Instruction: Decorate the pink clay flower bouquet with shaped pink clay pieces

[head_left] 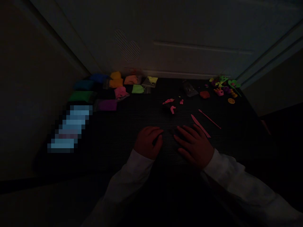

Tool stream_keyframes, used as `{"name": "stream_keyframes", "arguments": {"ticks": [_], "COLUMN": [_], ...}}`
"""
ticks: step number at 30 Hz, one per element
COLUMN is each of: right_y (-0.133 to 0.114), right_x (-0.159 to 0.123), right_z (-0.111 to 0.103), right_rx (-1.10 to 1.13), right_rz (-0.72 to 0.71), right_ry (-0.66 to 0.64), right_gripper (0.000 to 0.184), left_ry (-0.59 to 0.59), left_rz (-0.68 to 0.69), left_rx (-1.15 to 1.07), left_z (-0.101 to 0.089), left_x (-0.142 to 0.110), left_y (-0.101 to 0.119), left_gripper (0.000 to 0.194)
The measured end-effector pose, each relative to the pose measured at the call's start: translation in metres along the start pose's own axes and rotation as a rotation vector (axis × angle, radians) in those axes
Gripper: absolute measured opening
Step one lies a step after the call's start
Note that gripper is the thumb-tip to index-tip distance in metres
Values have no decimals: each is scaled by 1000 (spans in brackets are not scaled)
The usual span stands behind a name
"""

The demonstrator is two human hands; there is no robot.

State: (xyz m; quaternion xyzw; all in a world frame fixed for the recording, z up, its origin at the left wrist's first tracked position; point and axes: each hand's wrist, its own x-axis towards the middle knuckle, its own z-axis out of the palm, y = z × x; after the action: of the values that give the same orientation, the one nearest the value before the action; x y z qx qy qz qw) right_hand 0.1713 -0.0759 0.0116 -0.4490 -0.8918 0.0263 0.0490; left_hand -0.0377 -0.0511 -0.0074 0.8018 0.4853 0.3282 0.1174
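My left hand [149, 143] rests on the dark table [113, 138], its fingers slightly bent and the thumb apart, with nothing seen in it. Beside it my right hand [195, 145] lies flat with its fingers spread. Just past the right fingers is a pink plastic knife [200, 125], and farther right a thin pink modelling stick [210, 119]. Beyond both hands sits a dark lump with pink modelling clay pieces [172, 109] on it. A small pink bit [181, 101] lies beside the lump. Dim light hides the lump's exact shape.
Bags of coloured clay, including a purple one [107, 105] and a green one [80, 96], line the back left. A bright, pixelated phone-like screen [71, 127] is at left. Small clay figures [220, 91], a red lump [204, 94] and a clear bag [189, 88] lie back right.
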Motion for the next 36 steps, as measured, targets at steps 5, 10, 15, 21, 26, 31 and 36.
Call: {"name": "stream_keyframes", "arguments": {"ticks": [5, 10, 15, 21, 26, 31, 36], "right_y": [4, 10, 12, 13, 12, 12, 12], "right_x": [-2, -6, -5, -5, -4, -5, -4], "right_z": [0, 3, 5, 6, 7, 6, 7], "right_rx": [47, 116, 171, 252, 298, 320, 344], "right_rz": [-17, -6, 59, 113, 139, 134, 146], "right_ry": [85, 213, 249, 291, 308, 312, 321], "right_gripper": [46, 43, 42, 41, 41, 40, 40], "left_ry": [-130, -208, -246, -253, -242, -241, -177], "left_rz": [48, 17, -9, 24, 3, 0, -59], "left_rx": [169, 243, 263, 247, 275, 284, 226], "left_z": [-1, 0, 0, 1, 2, 4, 10], "left_x": [0, 3, 5, 4, 5, 7, 18], "left_y": [11, 22, 20, 14, 14, 15, 10], "left_gripper": [40, 44, 44, 47, 48, 42, 35]}}
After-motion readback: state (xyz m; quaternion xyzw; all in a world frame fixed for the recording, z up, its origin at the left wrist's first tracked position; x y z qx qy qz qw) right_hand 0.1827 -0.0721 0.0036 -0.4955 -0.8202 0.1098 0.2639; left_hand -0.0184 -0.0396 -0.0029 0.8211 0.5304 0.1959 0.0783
